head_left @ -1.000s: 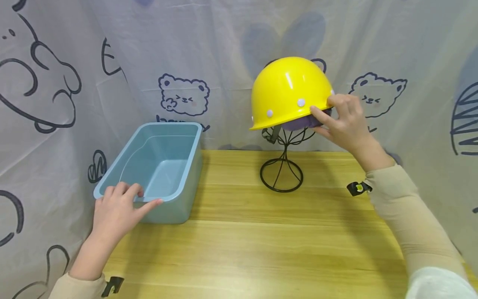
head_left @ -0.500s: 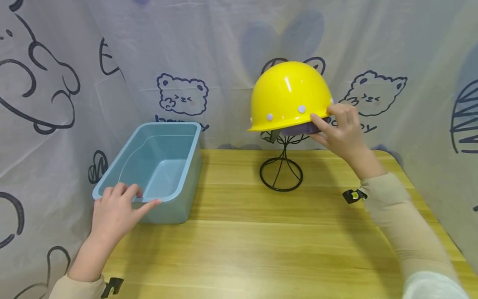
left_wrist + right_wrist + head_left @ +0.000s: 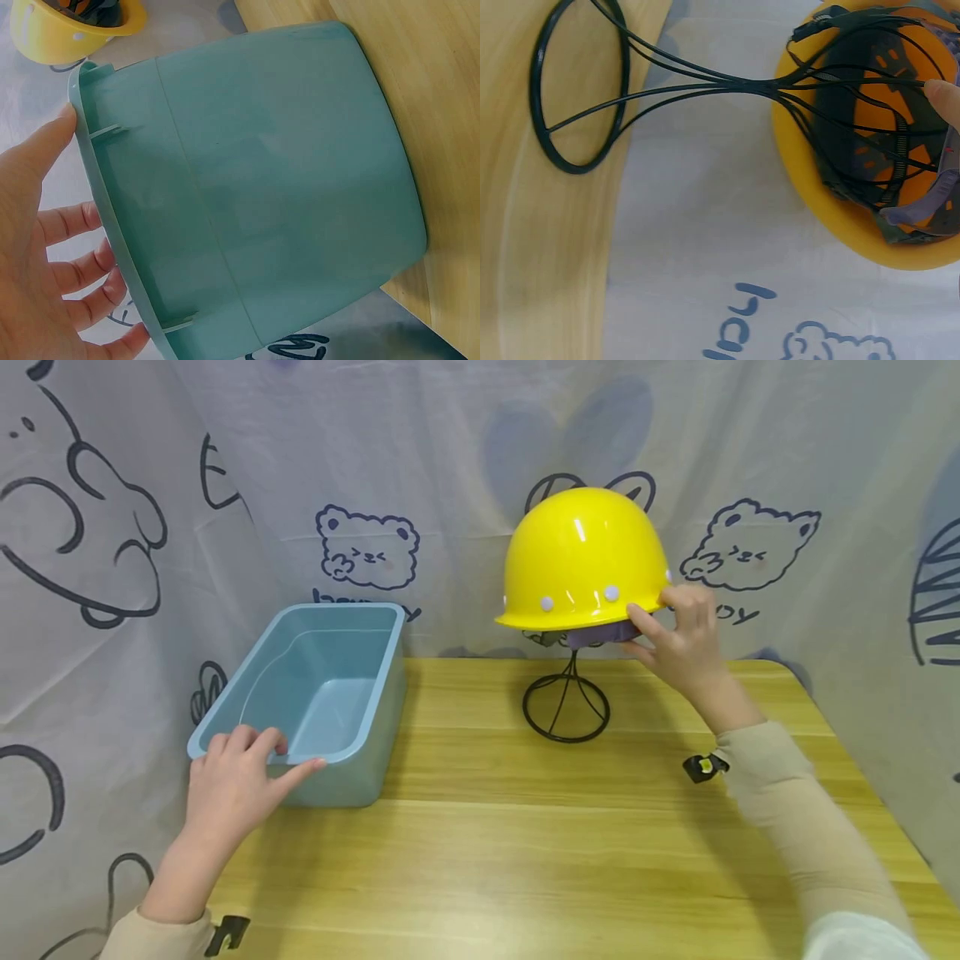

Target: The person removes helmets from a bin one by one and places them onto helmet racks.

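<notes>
A yellow hard hat (image 3: 585,560) sits over the head of a black wire stand (image 3: 566,706) at the back right. My right hand (image 3: 686,631) pinches its right rear edge, with the thumb below near the purple inner band (image 3: 600,634). From beneath, the right wrist view shows the stand's wires (image 3: 750,86) reaching inside the hat's dark suspension straps (image 3: 840,127). At left, my left hand (image 3: 228,793) holds the near rim of a blue-green plastic bin (image 3: 367,752). Its fingers curl over the rim, and the thumb touches the rim in the left wrist view; the fingertips are partly hidden there.
A wooden table (image 3: 510,877) carries the bin and the stand. Pale fabric with cartoon bears (image 3: 367,552) hangs behind and along both sides. No objects stand inside the bin as far as the head view reaches.
The right hand has lowered the hard hat further over the stand, and its tilt has levelled out. More of the stand's top is now covered. The left hand stays on the bin rim.
</notes>
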The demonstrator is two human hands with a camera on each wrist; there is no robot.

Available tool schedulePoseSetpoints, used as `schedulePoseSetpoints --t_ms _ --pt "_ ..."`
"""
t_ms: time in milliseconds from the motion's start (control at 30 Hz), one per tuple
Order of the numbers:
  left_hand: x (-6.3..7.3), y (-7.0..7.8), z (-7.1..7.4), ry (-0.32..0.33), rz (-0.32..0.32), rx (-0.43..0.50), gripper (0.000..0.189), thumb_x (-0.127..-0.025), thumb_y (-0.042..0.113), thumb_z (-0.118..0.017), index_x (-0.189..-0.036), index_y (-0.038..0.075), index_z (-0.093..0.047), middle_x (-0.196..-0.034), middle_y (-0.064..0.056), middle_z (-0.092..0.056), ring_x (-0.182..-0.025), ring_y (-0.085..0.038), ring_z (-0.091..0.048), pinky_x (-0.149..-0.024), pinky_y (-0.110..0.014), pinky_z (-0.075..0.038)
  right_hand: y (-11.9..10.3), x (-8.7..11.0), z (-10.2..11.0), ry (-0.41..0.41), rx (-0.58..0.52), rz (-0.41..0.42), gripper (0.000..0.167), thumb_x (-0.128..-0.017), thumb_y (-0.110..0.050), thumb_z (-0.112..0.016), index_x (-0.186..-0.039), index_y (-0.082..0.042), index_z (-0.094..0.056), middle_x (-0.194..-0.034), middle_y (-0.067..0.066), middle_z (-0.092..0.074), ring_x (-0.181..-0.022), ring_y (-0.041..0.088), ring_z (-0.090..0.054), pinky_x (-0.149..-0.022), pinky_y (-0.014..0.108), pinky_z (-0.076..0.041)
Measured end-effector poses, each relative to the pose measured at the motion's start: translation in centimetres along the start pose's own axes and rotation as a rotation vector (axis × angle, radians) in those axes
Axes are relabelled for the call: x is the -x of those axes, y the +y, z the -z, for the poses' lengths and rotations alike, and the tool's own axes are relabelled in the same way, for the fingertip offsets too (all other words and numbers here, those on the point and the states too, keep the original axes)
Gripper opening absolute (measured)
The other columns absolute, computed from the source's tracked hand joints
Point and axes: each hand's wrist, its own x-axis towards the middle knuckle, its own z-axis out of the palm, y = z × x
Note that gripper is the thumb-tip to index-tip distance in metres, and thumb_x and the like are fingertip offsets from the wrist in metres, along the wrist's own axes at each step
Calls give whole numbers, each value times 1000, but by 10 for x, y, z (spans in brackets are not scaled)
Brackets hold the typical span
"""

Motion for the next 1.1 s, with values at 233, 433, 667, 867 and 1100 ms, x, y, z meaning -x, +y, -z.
schedulePoseSetpoints --t_ms 233,433,667,867,1100 --pt "0 1 0 0 9 -3 54 -78 66 -68 -90 14 -57 -96 -17 -54 -85 -43 -50 -55 -50 -37 -3 10 -3 -5 -1 -61 37 -91 -49 -64 -116 -26 -49 -110 16 -38 -97 37 -39 -79 53 -34" --pt "0 2 0 -21 25 4 55 -79 67 -66 -92 14 -58 -100 -18 -54 -89 -45 -49 -58 -54 -37 -3 18 2 -57 -4 -57 42 -88 -43 -70 -119 -24 -48 -115 18 -38 -103 38 -39 -82 53 -36" --pt "1 3 2 -48 45 5 56 -80 68 -64 -94 14 -58 -103 -19 -53 -91 -46 -48 -61 -56 -37 -1 27 12 -94 -28 -36 33 -93 -36 -65 -121 -21 -55 -116 22 -45 -104 39 -43 -81 54 -37" --pt "1 3 2 -24 28 2 55 -80 66 -66 -93 14 -58 -101 -19 -54 -88 -45 -49 -60 -55 -38 -3 33 24 -164 -42 -45 40 -89 -28 -68 -126 -19 -58 -119 24 -49 -106 40 -47 -80 55 -40" --pt "0 3 0 -5 11 8 55 -79 66 -67 -92 14 -58 -99 -19 -54 -86 -45 -49 -57 -54 -37 -12 31 43 -313 -54 -76 46 -96 -42 -53 -133 -16 -56 -125 27 -51 -112 43 -51 -88 57 -43"
